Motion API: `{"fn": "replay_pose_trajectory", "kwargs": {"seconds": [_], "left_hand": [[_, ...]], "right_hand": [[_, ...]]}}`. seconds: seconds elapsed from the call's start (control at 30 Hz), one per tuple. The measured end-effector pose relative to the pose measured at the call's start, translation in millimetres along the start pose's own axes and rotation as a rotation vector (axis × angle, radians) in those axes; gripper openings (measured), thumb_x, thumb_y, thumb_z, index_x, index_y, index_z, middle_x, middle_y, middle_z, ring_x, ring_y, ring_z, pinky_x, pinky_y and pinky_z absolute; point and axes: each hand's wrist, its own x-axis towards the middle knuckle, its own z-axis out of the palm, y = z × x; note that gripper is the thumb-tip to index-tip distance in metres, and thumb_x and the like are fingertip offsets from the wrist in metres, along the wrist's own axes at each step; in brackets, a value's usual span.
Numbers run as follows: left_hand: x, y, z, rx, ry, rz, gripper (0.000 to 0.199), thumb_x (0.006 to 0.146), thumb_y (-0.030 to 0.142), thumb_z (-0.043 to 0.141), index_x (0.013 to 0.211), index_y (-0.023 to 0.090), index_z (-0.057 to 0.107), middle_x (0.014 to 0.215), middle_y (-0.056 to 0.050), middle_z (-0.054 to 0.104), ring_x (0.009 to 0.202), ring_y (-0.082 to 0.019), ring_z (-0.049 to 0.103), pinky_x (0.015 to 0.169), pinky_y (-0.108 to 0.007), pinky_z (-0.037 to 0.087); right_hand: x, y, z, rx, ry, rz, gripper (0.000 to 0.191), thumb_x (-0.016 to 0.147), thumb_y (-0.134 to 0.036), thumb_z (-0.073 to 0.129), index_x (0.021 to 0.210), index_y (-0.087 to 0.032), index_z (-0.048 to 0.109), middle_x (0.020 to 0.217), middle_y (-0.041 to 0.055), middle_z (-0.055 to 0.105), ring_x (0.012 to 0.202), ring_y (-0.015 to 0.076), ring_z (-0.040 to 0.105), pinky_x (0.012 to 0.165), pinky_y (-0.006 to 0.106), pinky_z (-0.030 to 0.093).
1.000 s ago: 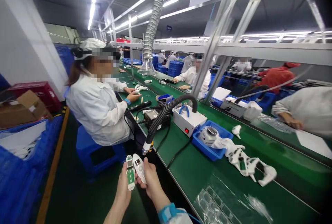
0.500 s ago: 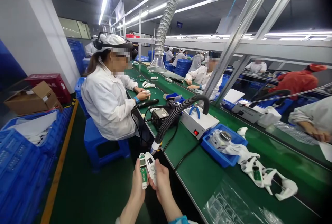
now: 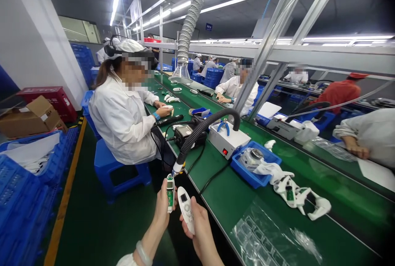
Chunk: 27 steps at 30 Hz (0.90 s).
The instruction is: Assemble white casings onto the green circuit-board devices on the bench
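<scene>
My left hand (image 3: 161,205) holds a narrow white shell with a green circuit board (image 3: 170,194) and a small display, upright between thumb and fingers. Its top end is right by the nozzle (image 3: 176,170) of a black corrugated hose (image 3: 197,136). In my right hand (image 3: 199,220) is a white oval cover (image 3: 185,209) with a dark window and round buttons, front side up and tilted. A gap separates the cover from the board.
The green bench (image 3: 212,200) carries a white box (image 3: 228,138) with a red switch, a blue tray (image 3: 254,167), white parts and clear plastic packaging (image 3: 265,237). A co-worker in white (image 3: 123,109) sits on a blue stool (image 3: 114,167) at the left.
The two pieces have moved apart. My left hand has brought the board up to the hose nozzle, while my right hand has shifted right and slightly down with the cover. The view has shifted a little.
</scene>
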Motion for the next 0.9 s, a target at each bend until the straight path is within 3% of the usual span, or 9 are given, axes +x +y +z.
{"fn": "replay_pose_trajectory", "kwargs": {"seconds": [0.13,0.3,0.57,0.9], "left_hand": [[-20.1,-11.4,-5.8,0.013,-0.002,-0.078,0.053,0.077,0.068,0.052,0.073,0.016,0.060,0.050,0.004,0.052,0.040,-0.008,0.044,0.036,-0.017,0.029],[-63.3,-17.9,-9.7,0.025,-0.057,-0.160,0.052,0.078,0.065,0.053,0.087,0.014,0.062,0.060,0.001,0.057,0.047,-0.010,0.048,0.042,-0.020,0.033],[-104.7,-1.9,16.1,0.031,-0.283,-0.206,0.047,0.086,0.060,0.046,0.087,0.016,0.063,0.075,-0.001,0.060,0.056,-0.010,0.045,0.051,-0.022,0.040],[-118.1,2.7,31.4,0.003,-0.277,-0.239,0.042,0.082,0.054,0.059,0.101,0.017,0.066,0.081,-0.003,0.065,0.064,-0.013,0.055,0.059,-0.024,0.047]], "right_hand": [[-30.4,-2.8,-20.7,0.186,-0.049,0.043,0.060,0.071,-0.068,0.063,0.061,-0.008,0.066,0.049,0.0052,0.061,0.032,0.0066,0.047,0.030,0.016,0.029],[-64.4,-9.5,-37.6,0.393,-0.059,0.085,0.055,0.067,-0.058,0.074,0.086,-0.006,0.072,0.066,0.0096,0.069,0.052,0.0155,0.062,0.045,0.023,0.048],[-94.4,-25.2,-50.2,0.432,-0.031,0.091,0.057,0.066,-0.057,0.075,0.087,-0.004,0.072,0.071,0.0128,0.071,0.059,0.0180,0.064,0.053,0.027,0.050],[-101.3,-24.1,-62.5,0.479,-0.033,0.047,0.049,0.068,-0.056,0.074,0.088,-0.011,0.075,0.074,0.0114,0.072,0.061,0.0192,0.064,0.055,0.028,0.050]]}}
